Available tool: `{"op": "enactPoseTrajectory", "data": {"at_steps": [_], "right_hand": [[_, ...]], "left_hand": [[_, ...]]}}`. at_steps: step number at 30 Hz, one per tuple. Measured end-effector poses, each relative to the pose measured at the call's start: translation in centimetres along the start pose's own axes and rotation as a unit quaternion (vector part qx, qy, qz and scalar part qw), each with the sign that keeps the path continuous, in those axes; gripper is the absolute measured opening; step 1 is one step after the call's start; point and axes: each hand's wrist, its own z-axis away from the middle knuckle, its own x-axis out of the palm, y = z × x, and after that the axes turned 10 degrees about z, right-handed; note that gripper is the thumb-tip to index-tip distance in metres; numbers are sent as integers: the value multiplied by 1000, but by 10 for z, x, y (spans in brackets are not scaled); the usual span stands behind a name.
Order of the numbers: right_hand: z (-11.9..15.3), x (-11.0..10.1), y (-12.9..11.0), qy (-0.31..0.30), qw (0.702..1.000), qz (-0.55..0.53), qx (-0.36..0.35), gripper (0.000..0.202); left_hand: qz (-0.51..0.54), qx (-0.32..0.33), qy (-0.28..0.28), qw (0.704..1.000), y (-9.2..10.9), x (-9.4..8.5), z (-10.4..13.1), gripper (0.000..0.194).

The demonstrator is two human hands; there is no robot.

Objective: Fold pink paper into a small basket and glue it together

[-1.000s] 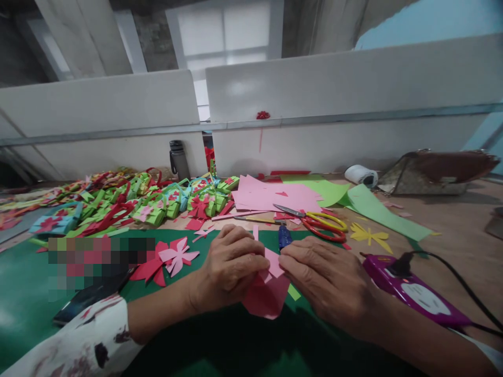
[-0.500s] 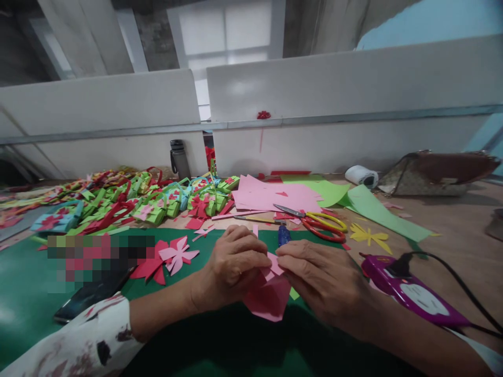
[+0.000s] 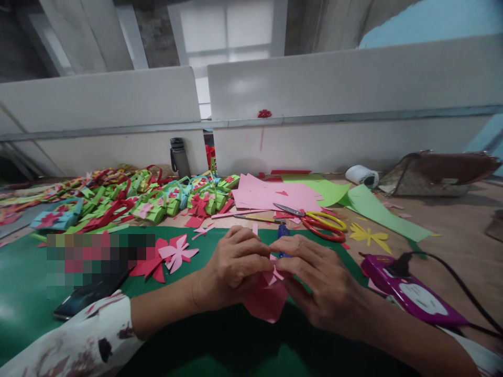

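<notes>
A folded piece of pink paper (image 3: 269,302) is held up between my hands over the green mat (image 3: 188,340). My left hand (image 3: 236,267) is closed on its left side. The fingertips of my right hand (image 3: 320,277) pinch its upper right, where small pink flaps stick out. Both hands cover much of the paper. A blue-handled tool (image 3: 283,231) lies just beyond my fingers. To the left, a light pink paper flower (image 3: 178,253) rests on red paper petals (image 3: 151,267).
Scissors (image 3: 324,222), pink sheets (image 3: 275,193) and green sheets (image 3: 385,209) lie ahead. At right are a yellow paper flower (image 3: 368,237) and a purple power strip (image 3: 420,293) with a plugged cord. Small paper bags (image 3: 161,209), a bottle (image 3: 179,158) and a dark phone (image 3: 92,293) are left.
My right hand's fingers have shifted slightly up and curled more over the paper's edge. The pink paper has tilted a little, its lower tip moving left. My left hand stays nearly in place.
</notes>
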Motion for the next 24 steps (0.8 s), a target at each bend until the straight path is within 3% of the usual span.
{"op": "enactPoseTrajectory", "data": {"at_steps": [6,13,24], "right_hand": [[3,2,0,27,998,38,-35,19],[16,-1,-3,22,990,116,-79,18],[6,-7,-13,64,981,145,-114,30]], "left_hand": [[-74,40,-18,996,-9,-7,5,13],[-188,-6,27,982,-36,-26,11,13],[-234,61,-20,970,-27,-29,5,12]]}}
